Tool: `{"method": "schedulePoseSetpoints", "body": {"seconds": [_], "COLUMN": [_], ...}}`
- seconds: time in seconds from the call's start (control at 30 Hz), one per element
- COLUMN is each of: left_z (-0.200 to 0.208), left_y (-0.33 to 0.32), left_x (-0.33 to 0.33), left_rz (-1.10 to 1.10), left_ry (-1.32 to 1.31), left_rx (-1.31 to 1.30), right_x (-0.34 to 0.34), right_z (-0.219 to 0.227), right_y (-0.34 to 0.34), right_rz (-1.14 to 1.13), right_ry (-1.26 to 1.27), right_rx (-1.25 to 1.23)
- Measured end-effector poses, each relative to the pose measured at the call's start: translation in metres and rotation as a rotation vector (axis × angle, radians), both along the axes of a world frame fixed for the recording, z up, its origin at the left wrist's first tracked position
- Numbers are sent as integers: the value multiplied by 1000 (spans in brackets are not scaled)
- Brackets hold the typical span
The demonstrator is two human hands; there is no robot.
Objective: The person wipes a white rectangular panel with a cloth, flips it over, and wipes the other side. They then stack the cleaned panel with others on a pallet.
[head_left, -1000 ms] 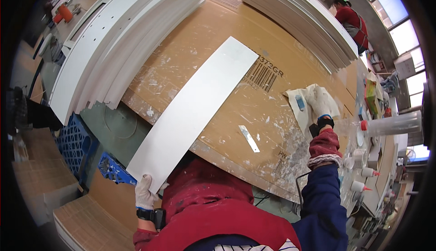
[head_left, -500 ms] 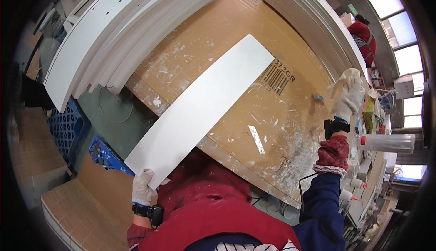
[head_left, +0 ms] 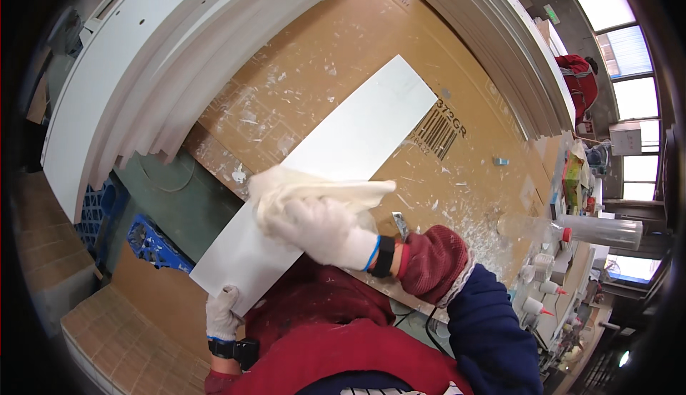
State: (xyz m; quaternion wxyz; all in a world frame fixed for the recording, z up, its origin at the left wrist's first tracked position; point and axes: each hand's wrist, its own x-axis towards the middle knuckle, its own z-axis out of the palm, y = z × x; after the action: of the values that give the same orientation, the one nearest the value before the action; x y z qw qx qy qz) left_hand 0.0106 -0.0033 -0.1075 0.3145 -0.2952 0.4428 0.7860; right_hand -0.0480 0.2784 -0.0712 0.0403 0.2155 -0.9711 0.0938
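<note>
A long white board (head_left: 364, 120) lies slantwise over the cardboard-covered bench, its near end jutting past the bench edge. My gloved left hand (head_left: 224, 314) grips that near end, thumb on top. Across the middle of the board, my gloved right hand (head_left: 321, 230) presses a cream cloth (head_left: 343, 186) to the surface. The right hand's fingers are blurred by motion and closed around the cloth, one end of which trails off to the right. Part of the board is hidden under this hand and cloth.
Stacked white panels stand at the left (head_left: 107, 80) and another stack (head_left: 500, 45) at the far right. A clear plastic bottle (head_left: 529, 228) and glue bottles (head_left: 536, 306) sit at the right. Blue plastic crates (head_left: 153, 241) are at the lower left. A person in red (head_left: 577, 84) is in the background.
My right hand has swung from the bench's right side onto the board, bringing the cloth with it. The left hand keeps its hold on the board's near end.
</note>
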Motion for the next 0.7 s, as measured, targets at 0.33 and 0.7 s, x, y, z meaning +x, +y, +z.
{"method": "schedulePoseSetpoints", "body": {"seconds": [0.33,0.7], "left_z": [18,10], "left_y": [6,2], "left_x": [-12,-8], "left_rz": [-22,-57], "left_ry": [-113,-53], "left_rx": [-42,-58], "right_x": [-97,-74], "right_z": [-5,3], "right_y": [228,139], "right_rz": [-658,-206], "right_ry": [302,10], "right_rx": [52,-87]}}
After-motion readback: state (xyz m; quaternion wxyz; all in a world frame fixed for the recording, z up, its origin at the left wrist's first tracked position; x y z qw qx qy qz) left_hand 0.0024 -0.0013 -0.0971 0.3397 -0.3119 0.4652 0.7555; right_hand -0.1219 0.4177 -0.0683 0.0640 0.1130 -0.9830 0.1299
